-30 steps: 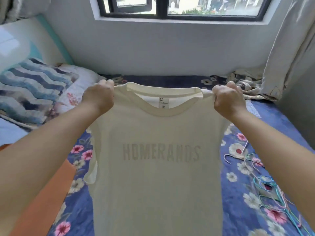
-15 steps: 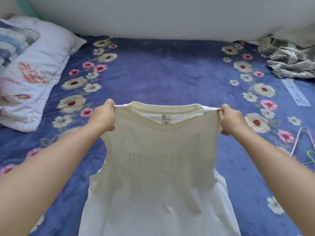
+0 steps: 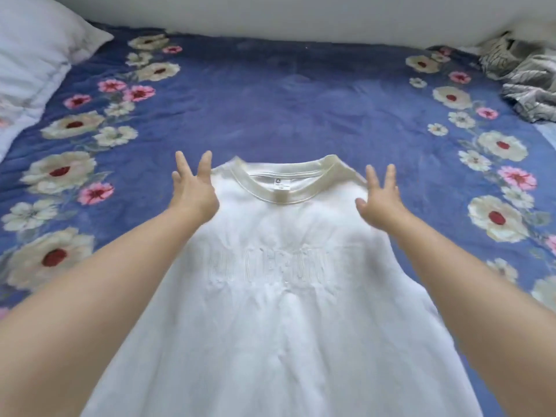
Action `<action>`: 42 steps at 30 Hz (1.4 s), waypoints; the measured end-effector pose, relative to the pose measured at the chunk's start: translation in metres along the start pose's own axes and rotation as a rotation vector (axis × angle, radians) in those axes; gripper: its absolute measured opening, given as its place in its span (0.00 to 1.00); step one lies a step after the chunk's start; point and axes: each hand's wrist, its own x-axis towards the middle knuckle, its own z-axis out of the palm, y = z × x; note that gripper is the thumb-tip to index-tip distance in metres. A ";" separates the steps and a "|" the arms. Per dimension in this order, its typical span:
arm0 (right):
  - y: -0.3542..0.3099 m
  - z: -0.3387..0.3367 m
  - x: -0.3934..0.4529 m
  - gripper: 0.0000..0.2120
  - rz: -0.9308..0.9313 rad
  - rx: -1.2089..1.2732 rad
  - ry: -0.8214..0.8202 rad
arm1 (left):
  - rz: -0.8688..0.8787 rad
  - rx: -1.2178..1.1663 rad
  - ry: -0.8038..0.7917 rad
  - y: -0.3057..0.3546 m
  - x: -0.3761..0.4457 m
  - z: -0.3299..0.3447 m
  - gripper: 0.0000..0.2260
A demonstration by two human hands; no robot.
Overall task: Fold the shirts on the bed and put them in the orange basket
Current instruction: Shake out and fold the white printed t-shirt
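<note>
Head cam: shirt (image 3: 288, 296) flat on bed (image 3: 270, 109); left hand (image 3: 192, 188), right hand (image 3: 380, 200) grip nothing, fingers spread.

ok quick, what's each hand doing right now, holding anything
Left hand: open, fingers spread, holding nothing, at the white shirt's shoulder.
Right hand: open, fingers spread, holding nothing.

Bed (image 3: 285, 94) covered in blue floral quilt. White T-shirt (image 3: 279, 311) lies flat at the near middle, collar toward the far edge, faint lettering across the chest. White pillow (image 3: 33, 61) at far left corner. Crumpled striped grey cloth (image 3: 523, 76) bunched at far right corner, well apart from shirt.
</note>
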 end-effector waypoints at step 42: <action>0.190 0.159 -0.321 0.28 -0.258 -0.118 0.157 | 0.632 0.402 -0.349 -0.140 -0.325 0.138 0.50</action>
